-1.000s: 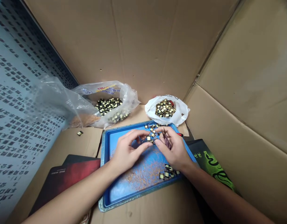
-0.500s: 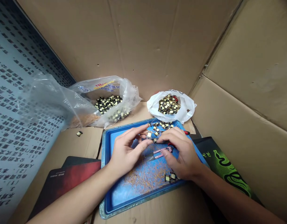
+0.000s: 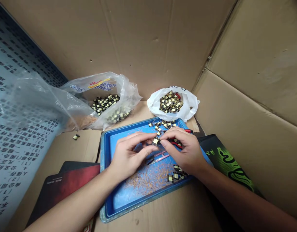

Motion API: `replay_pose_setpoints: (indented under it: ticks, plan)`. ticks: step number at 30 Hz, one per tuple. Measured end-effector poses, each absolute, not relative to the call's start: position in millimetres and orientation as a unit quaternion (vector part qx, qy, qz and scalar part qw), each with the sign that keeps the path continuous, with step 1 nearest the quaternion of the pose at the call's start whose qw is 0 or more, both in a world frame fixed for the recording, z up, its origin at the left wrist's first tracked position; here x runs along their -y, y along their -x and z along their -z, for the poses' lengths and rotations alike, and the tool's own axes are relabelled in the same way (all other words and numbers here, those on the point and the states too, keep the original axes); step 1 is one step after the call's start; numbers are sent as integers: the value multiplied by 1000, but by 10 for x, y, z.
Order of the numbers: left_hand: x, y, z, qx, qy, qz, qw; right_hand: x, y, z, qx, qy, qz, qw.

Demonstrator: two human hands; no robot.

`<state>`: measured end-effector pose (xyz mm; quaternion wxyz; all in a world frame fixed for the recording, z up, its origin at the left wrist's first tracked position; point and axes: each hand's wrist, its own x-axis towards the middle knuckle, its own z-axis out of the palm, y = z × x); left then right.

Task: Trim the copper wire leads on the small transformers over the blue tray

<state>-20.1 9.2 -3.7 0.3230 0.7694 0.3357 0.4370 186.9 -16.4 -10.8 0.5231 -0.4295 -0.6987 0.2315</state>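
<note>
Above the blue tray [image 3: 136,205], a small yellow-and-black transformer [image 3: 155,141] with thin metal pins is pinched between the thumb and fingers of my left hand [image 3: 127,154]. My right hand [image 3: 185,149] closes its thumb and forefinger at the right side of the same part, where a wire may be hidden. Beneath the hands lie pink-handled snips [image 3: 160,157], blades pointing left. A red-handled tool [image 3: 176,144] is partly covered by my right hand. Orange wire clippings [image 3: 150,177] are scattered over the tray floor.
More transformers lie at the tray's back [image 3: 159,125] and front right. Behind stand a clear plastic bag [image 3: 129,87] and a white bag [image 3: 153,104], both holding transformers. One loose transformer [image 3: 76,137] sits left. Cardboard walls [image 3: 138,42] enclose the back and right.
My right hand has moved left, its thumb and forefinger coming together at the transformer in my left hand. More transformers show at the tray's front right. The whole view has shifted slightly.
</note>
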Motion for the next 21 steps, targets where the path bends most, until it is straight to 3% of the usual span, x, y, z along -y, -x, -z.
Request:
replay_pose_setpoints:
  ticks: [9,21]
  plan:
    - [-81,161,69,-374,-655,-365,546,160,-1864,128,690,426,-207,547]
    - [-61,163,-36,-343,-653,-302,604,183,-1797,57,700,397,-210,556]
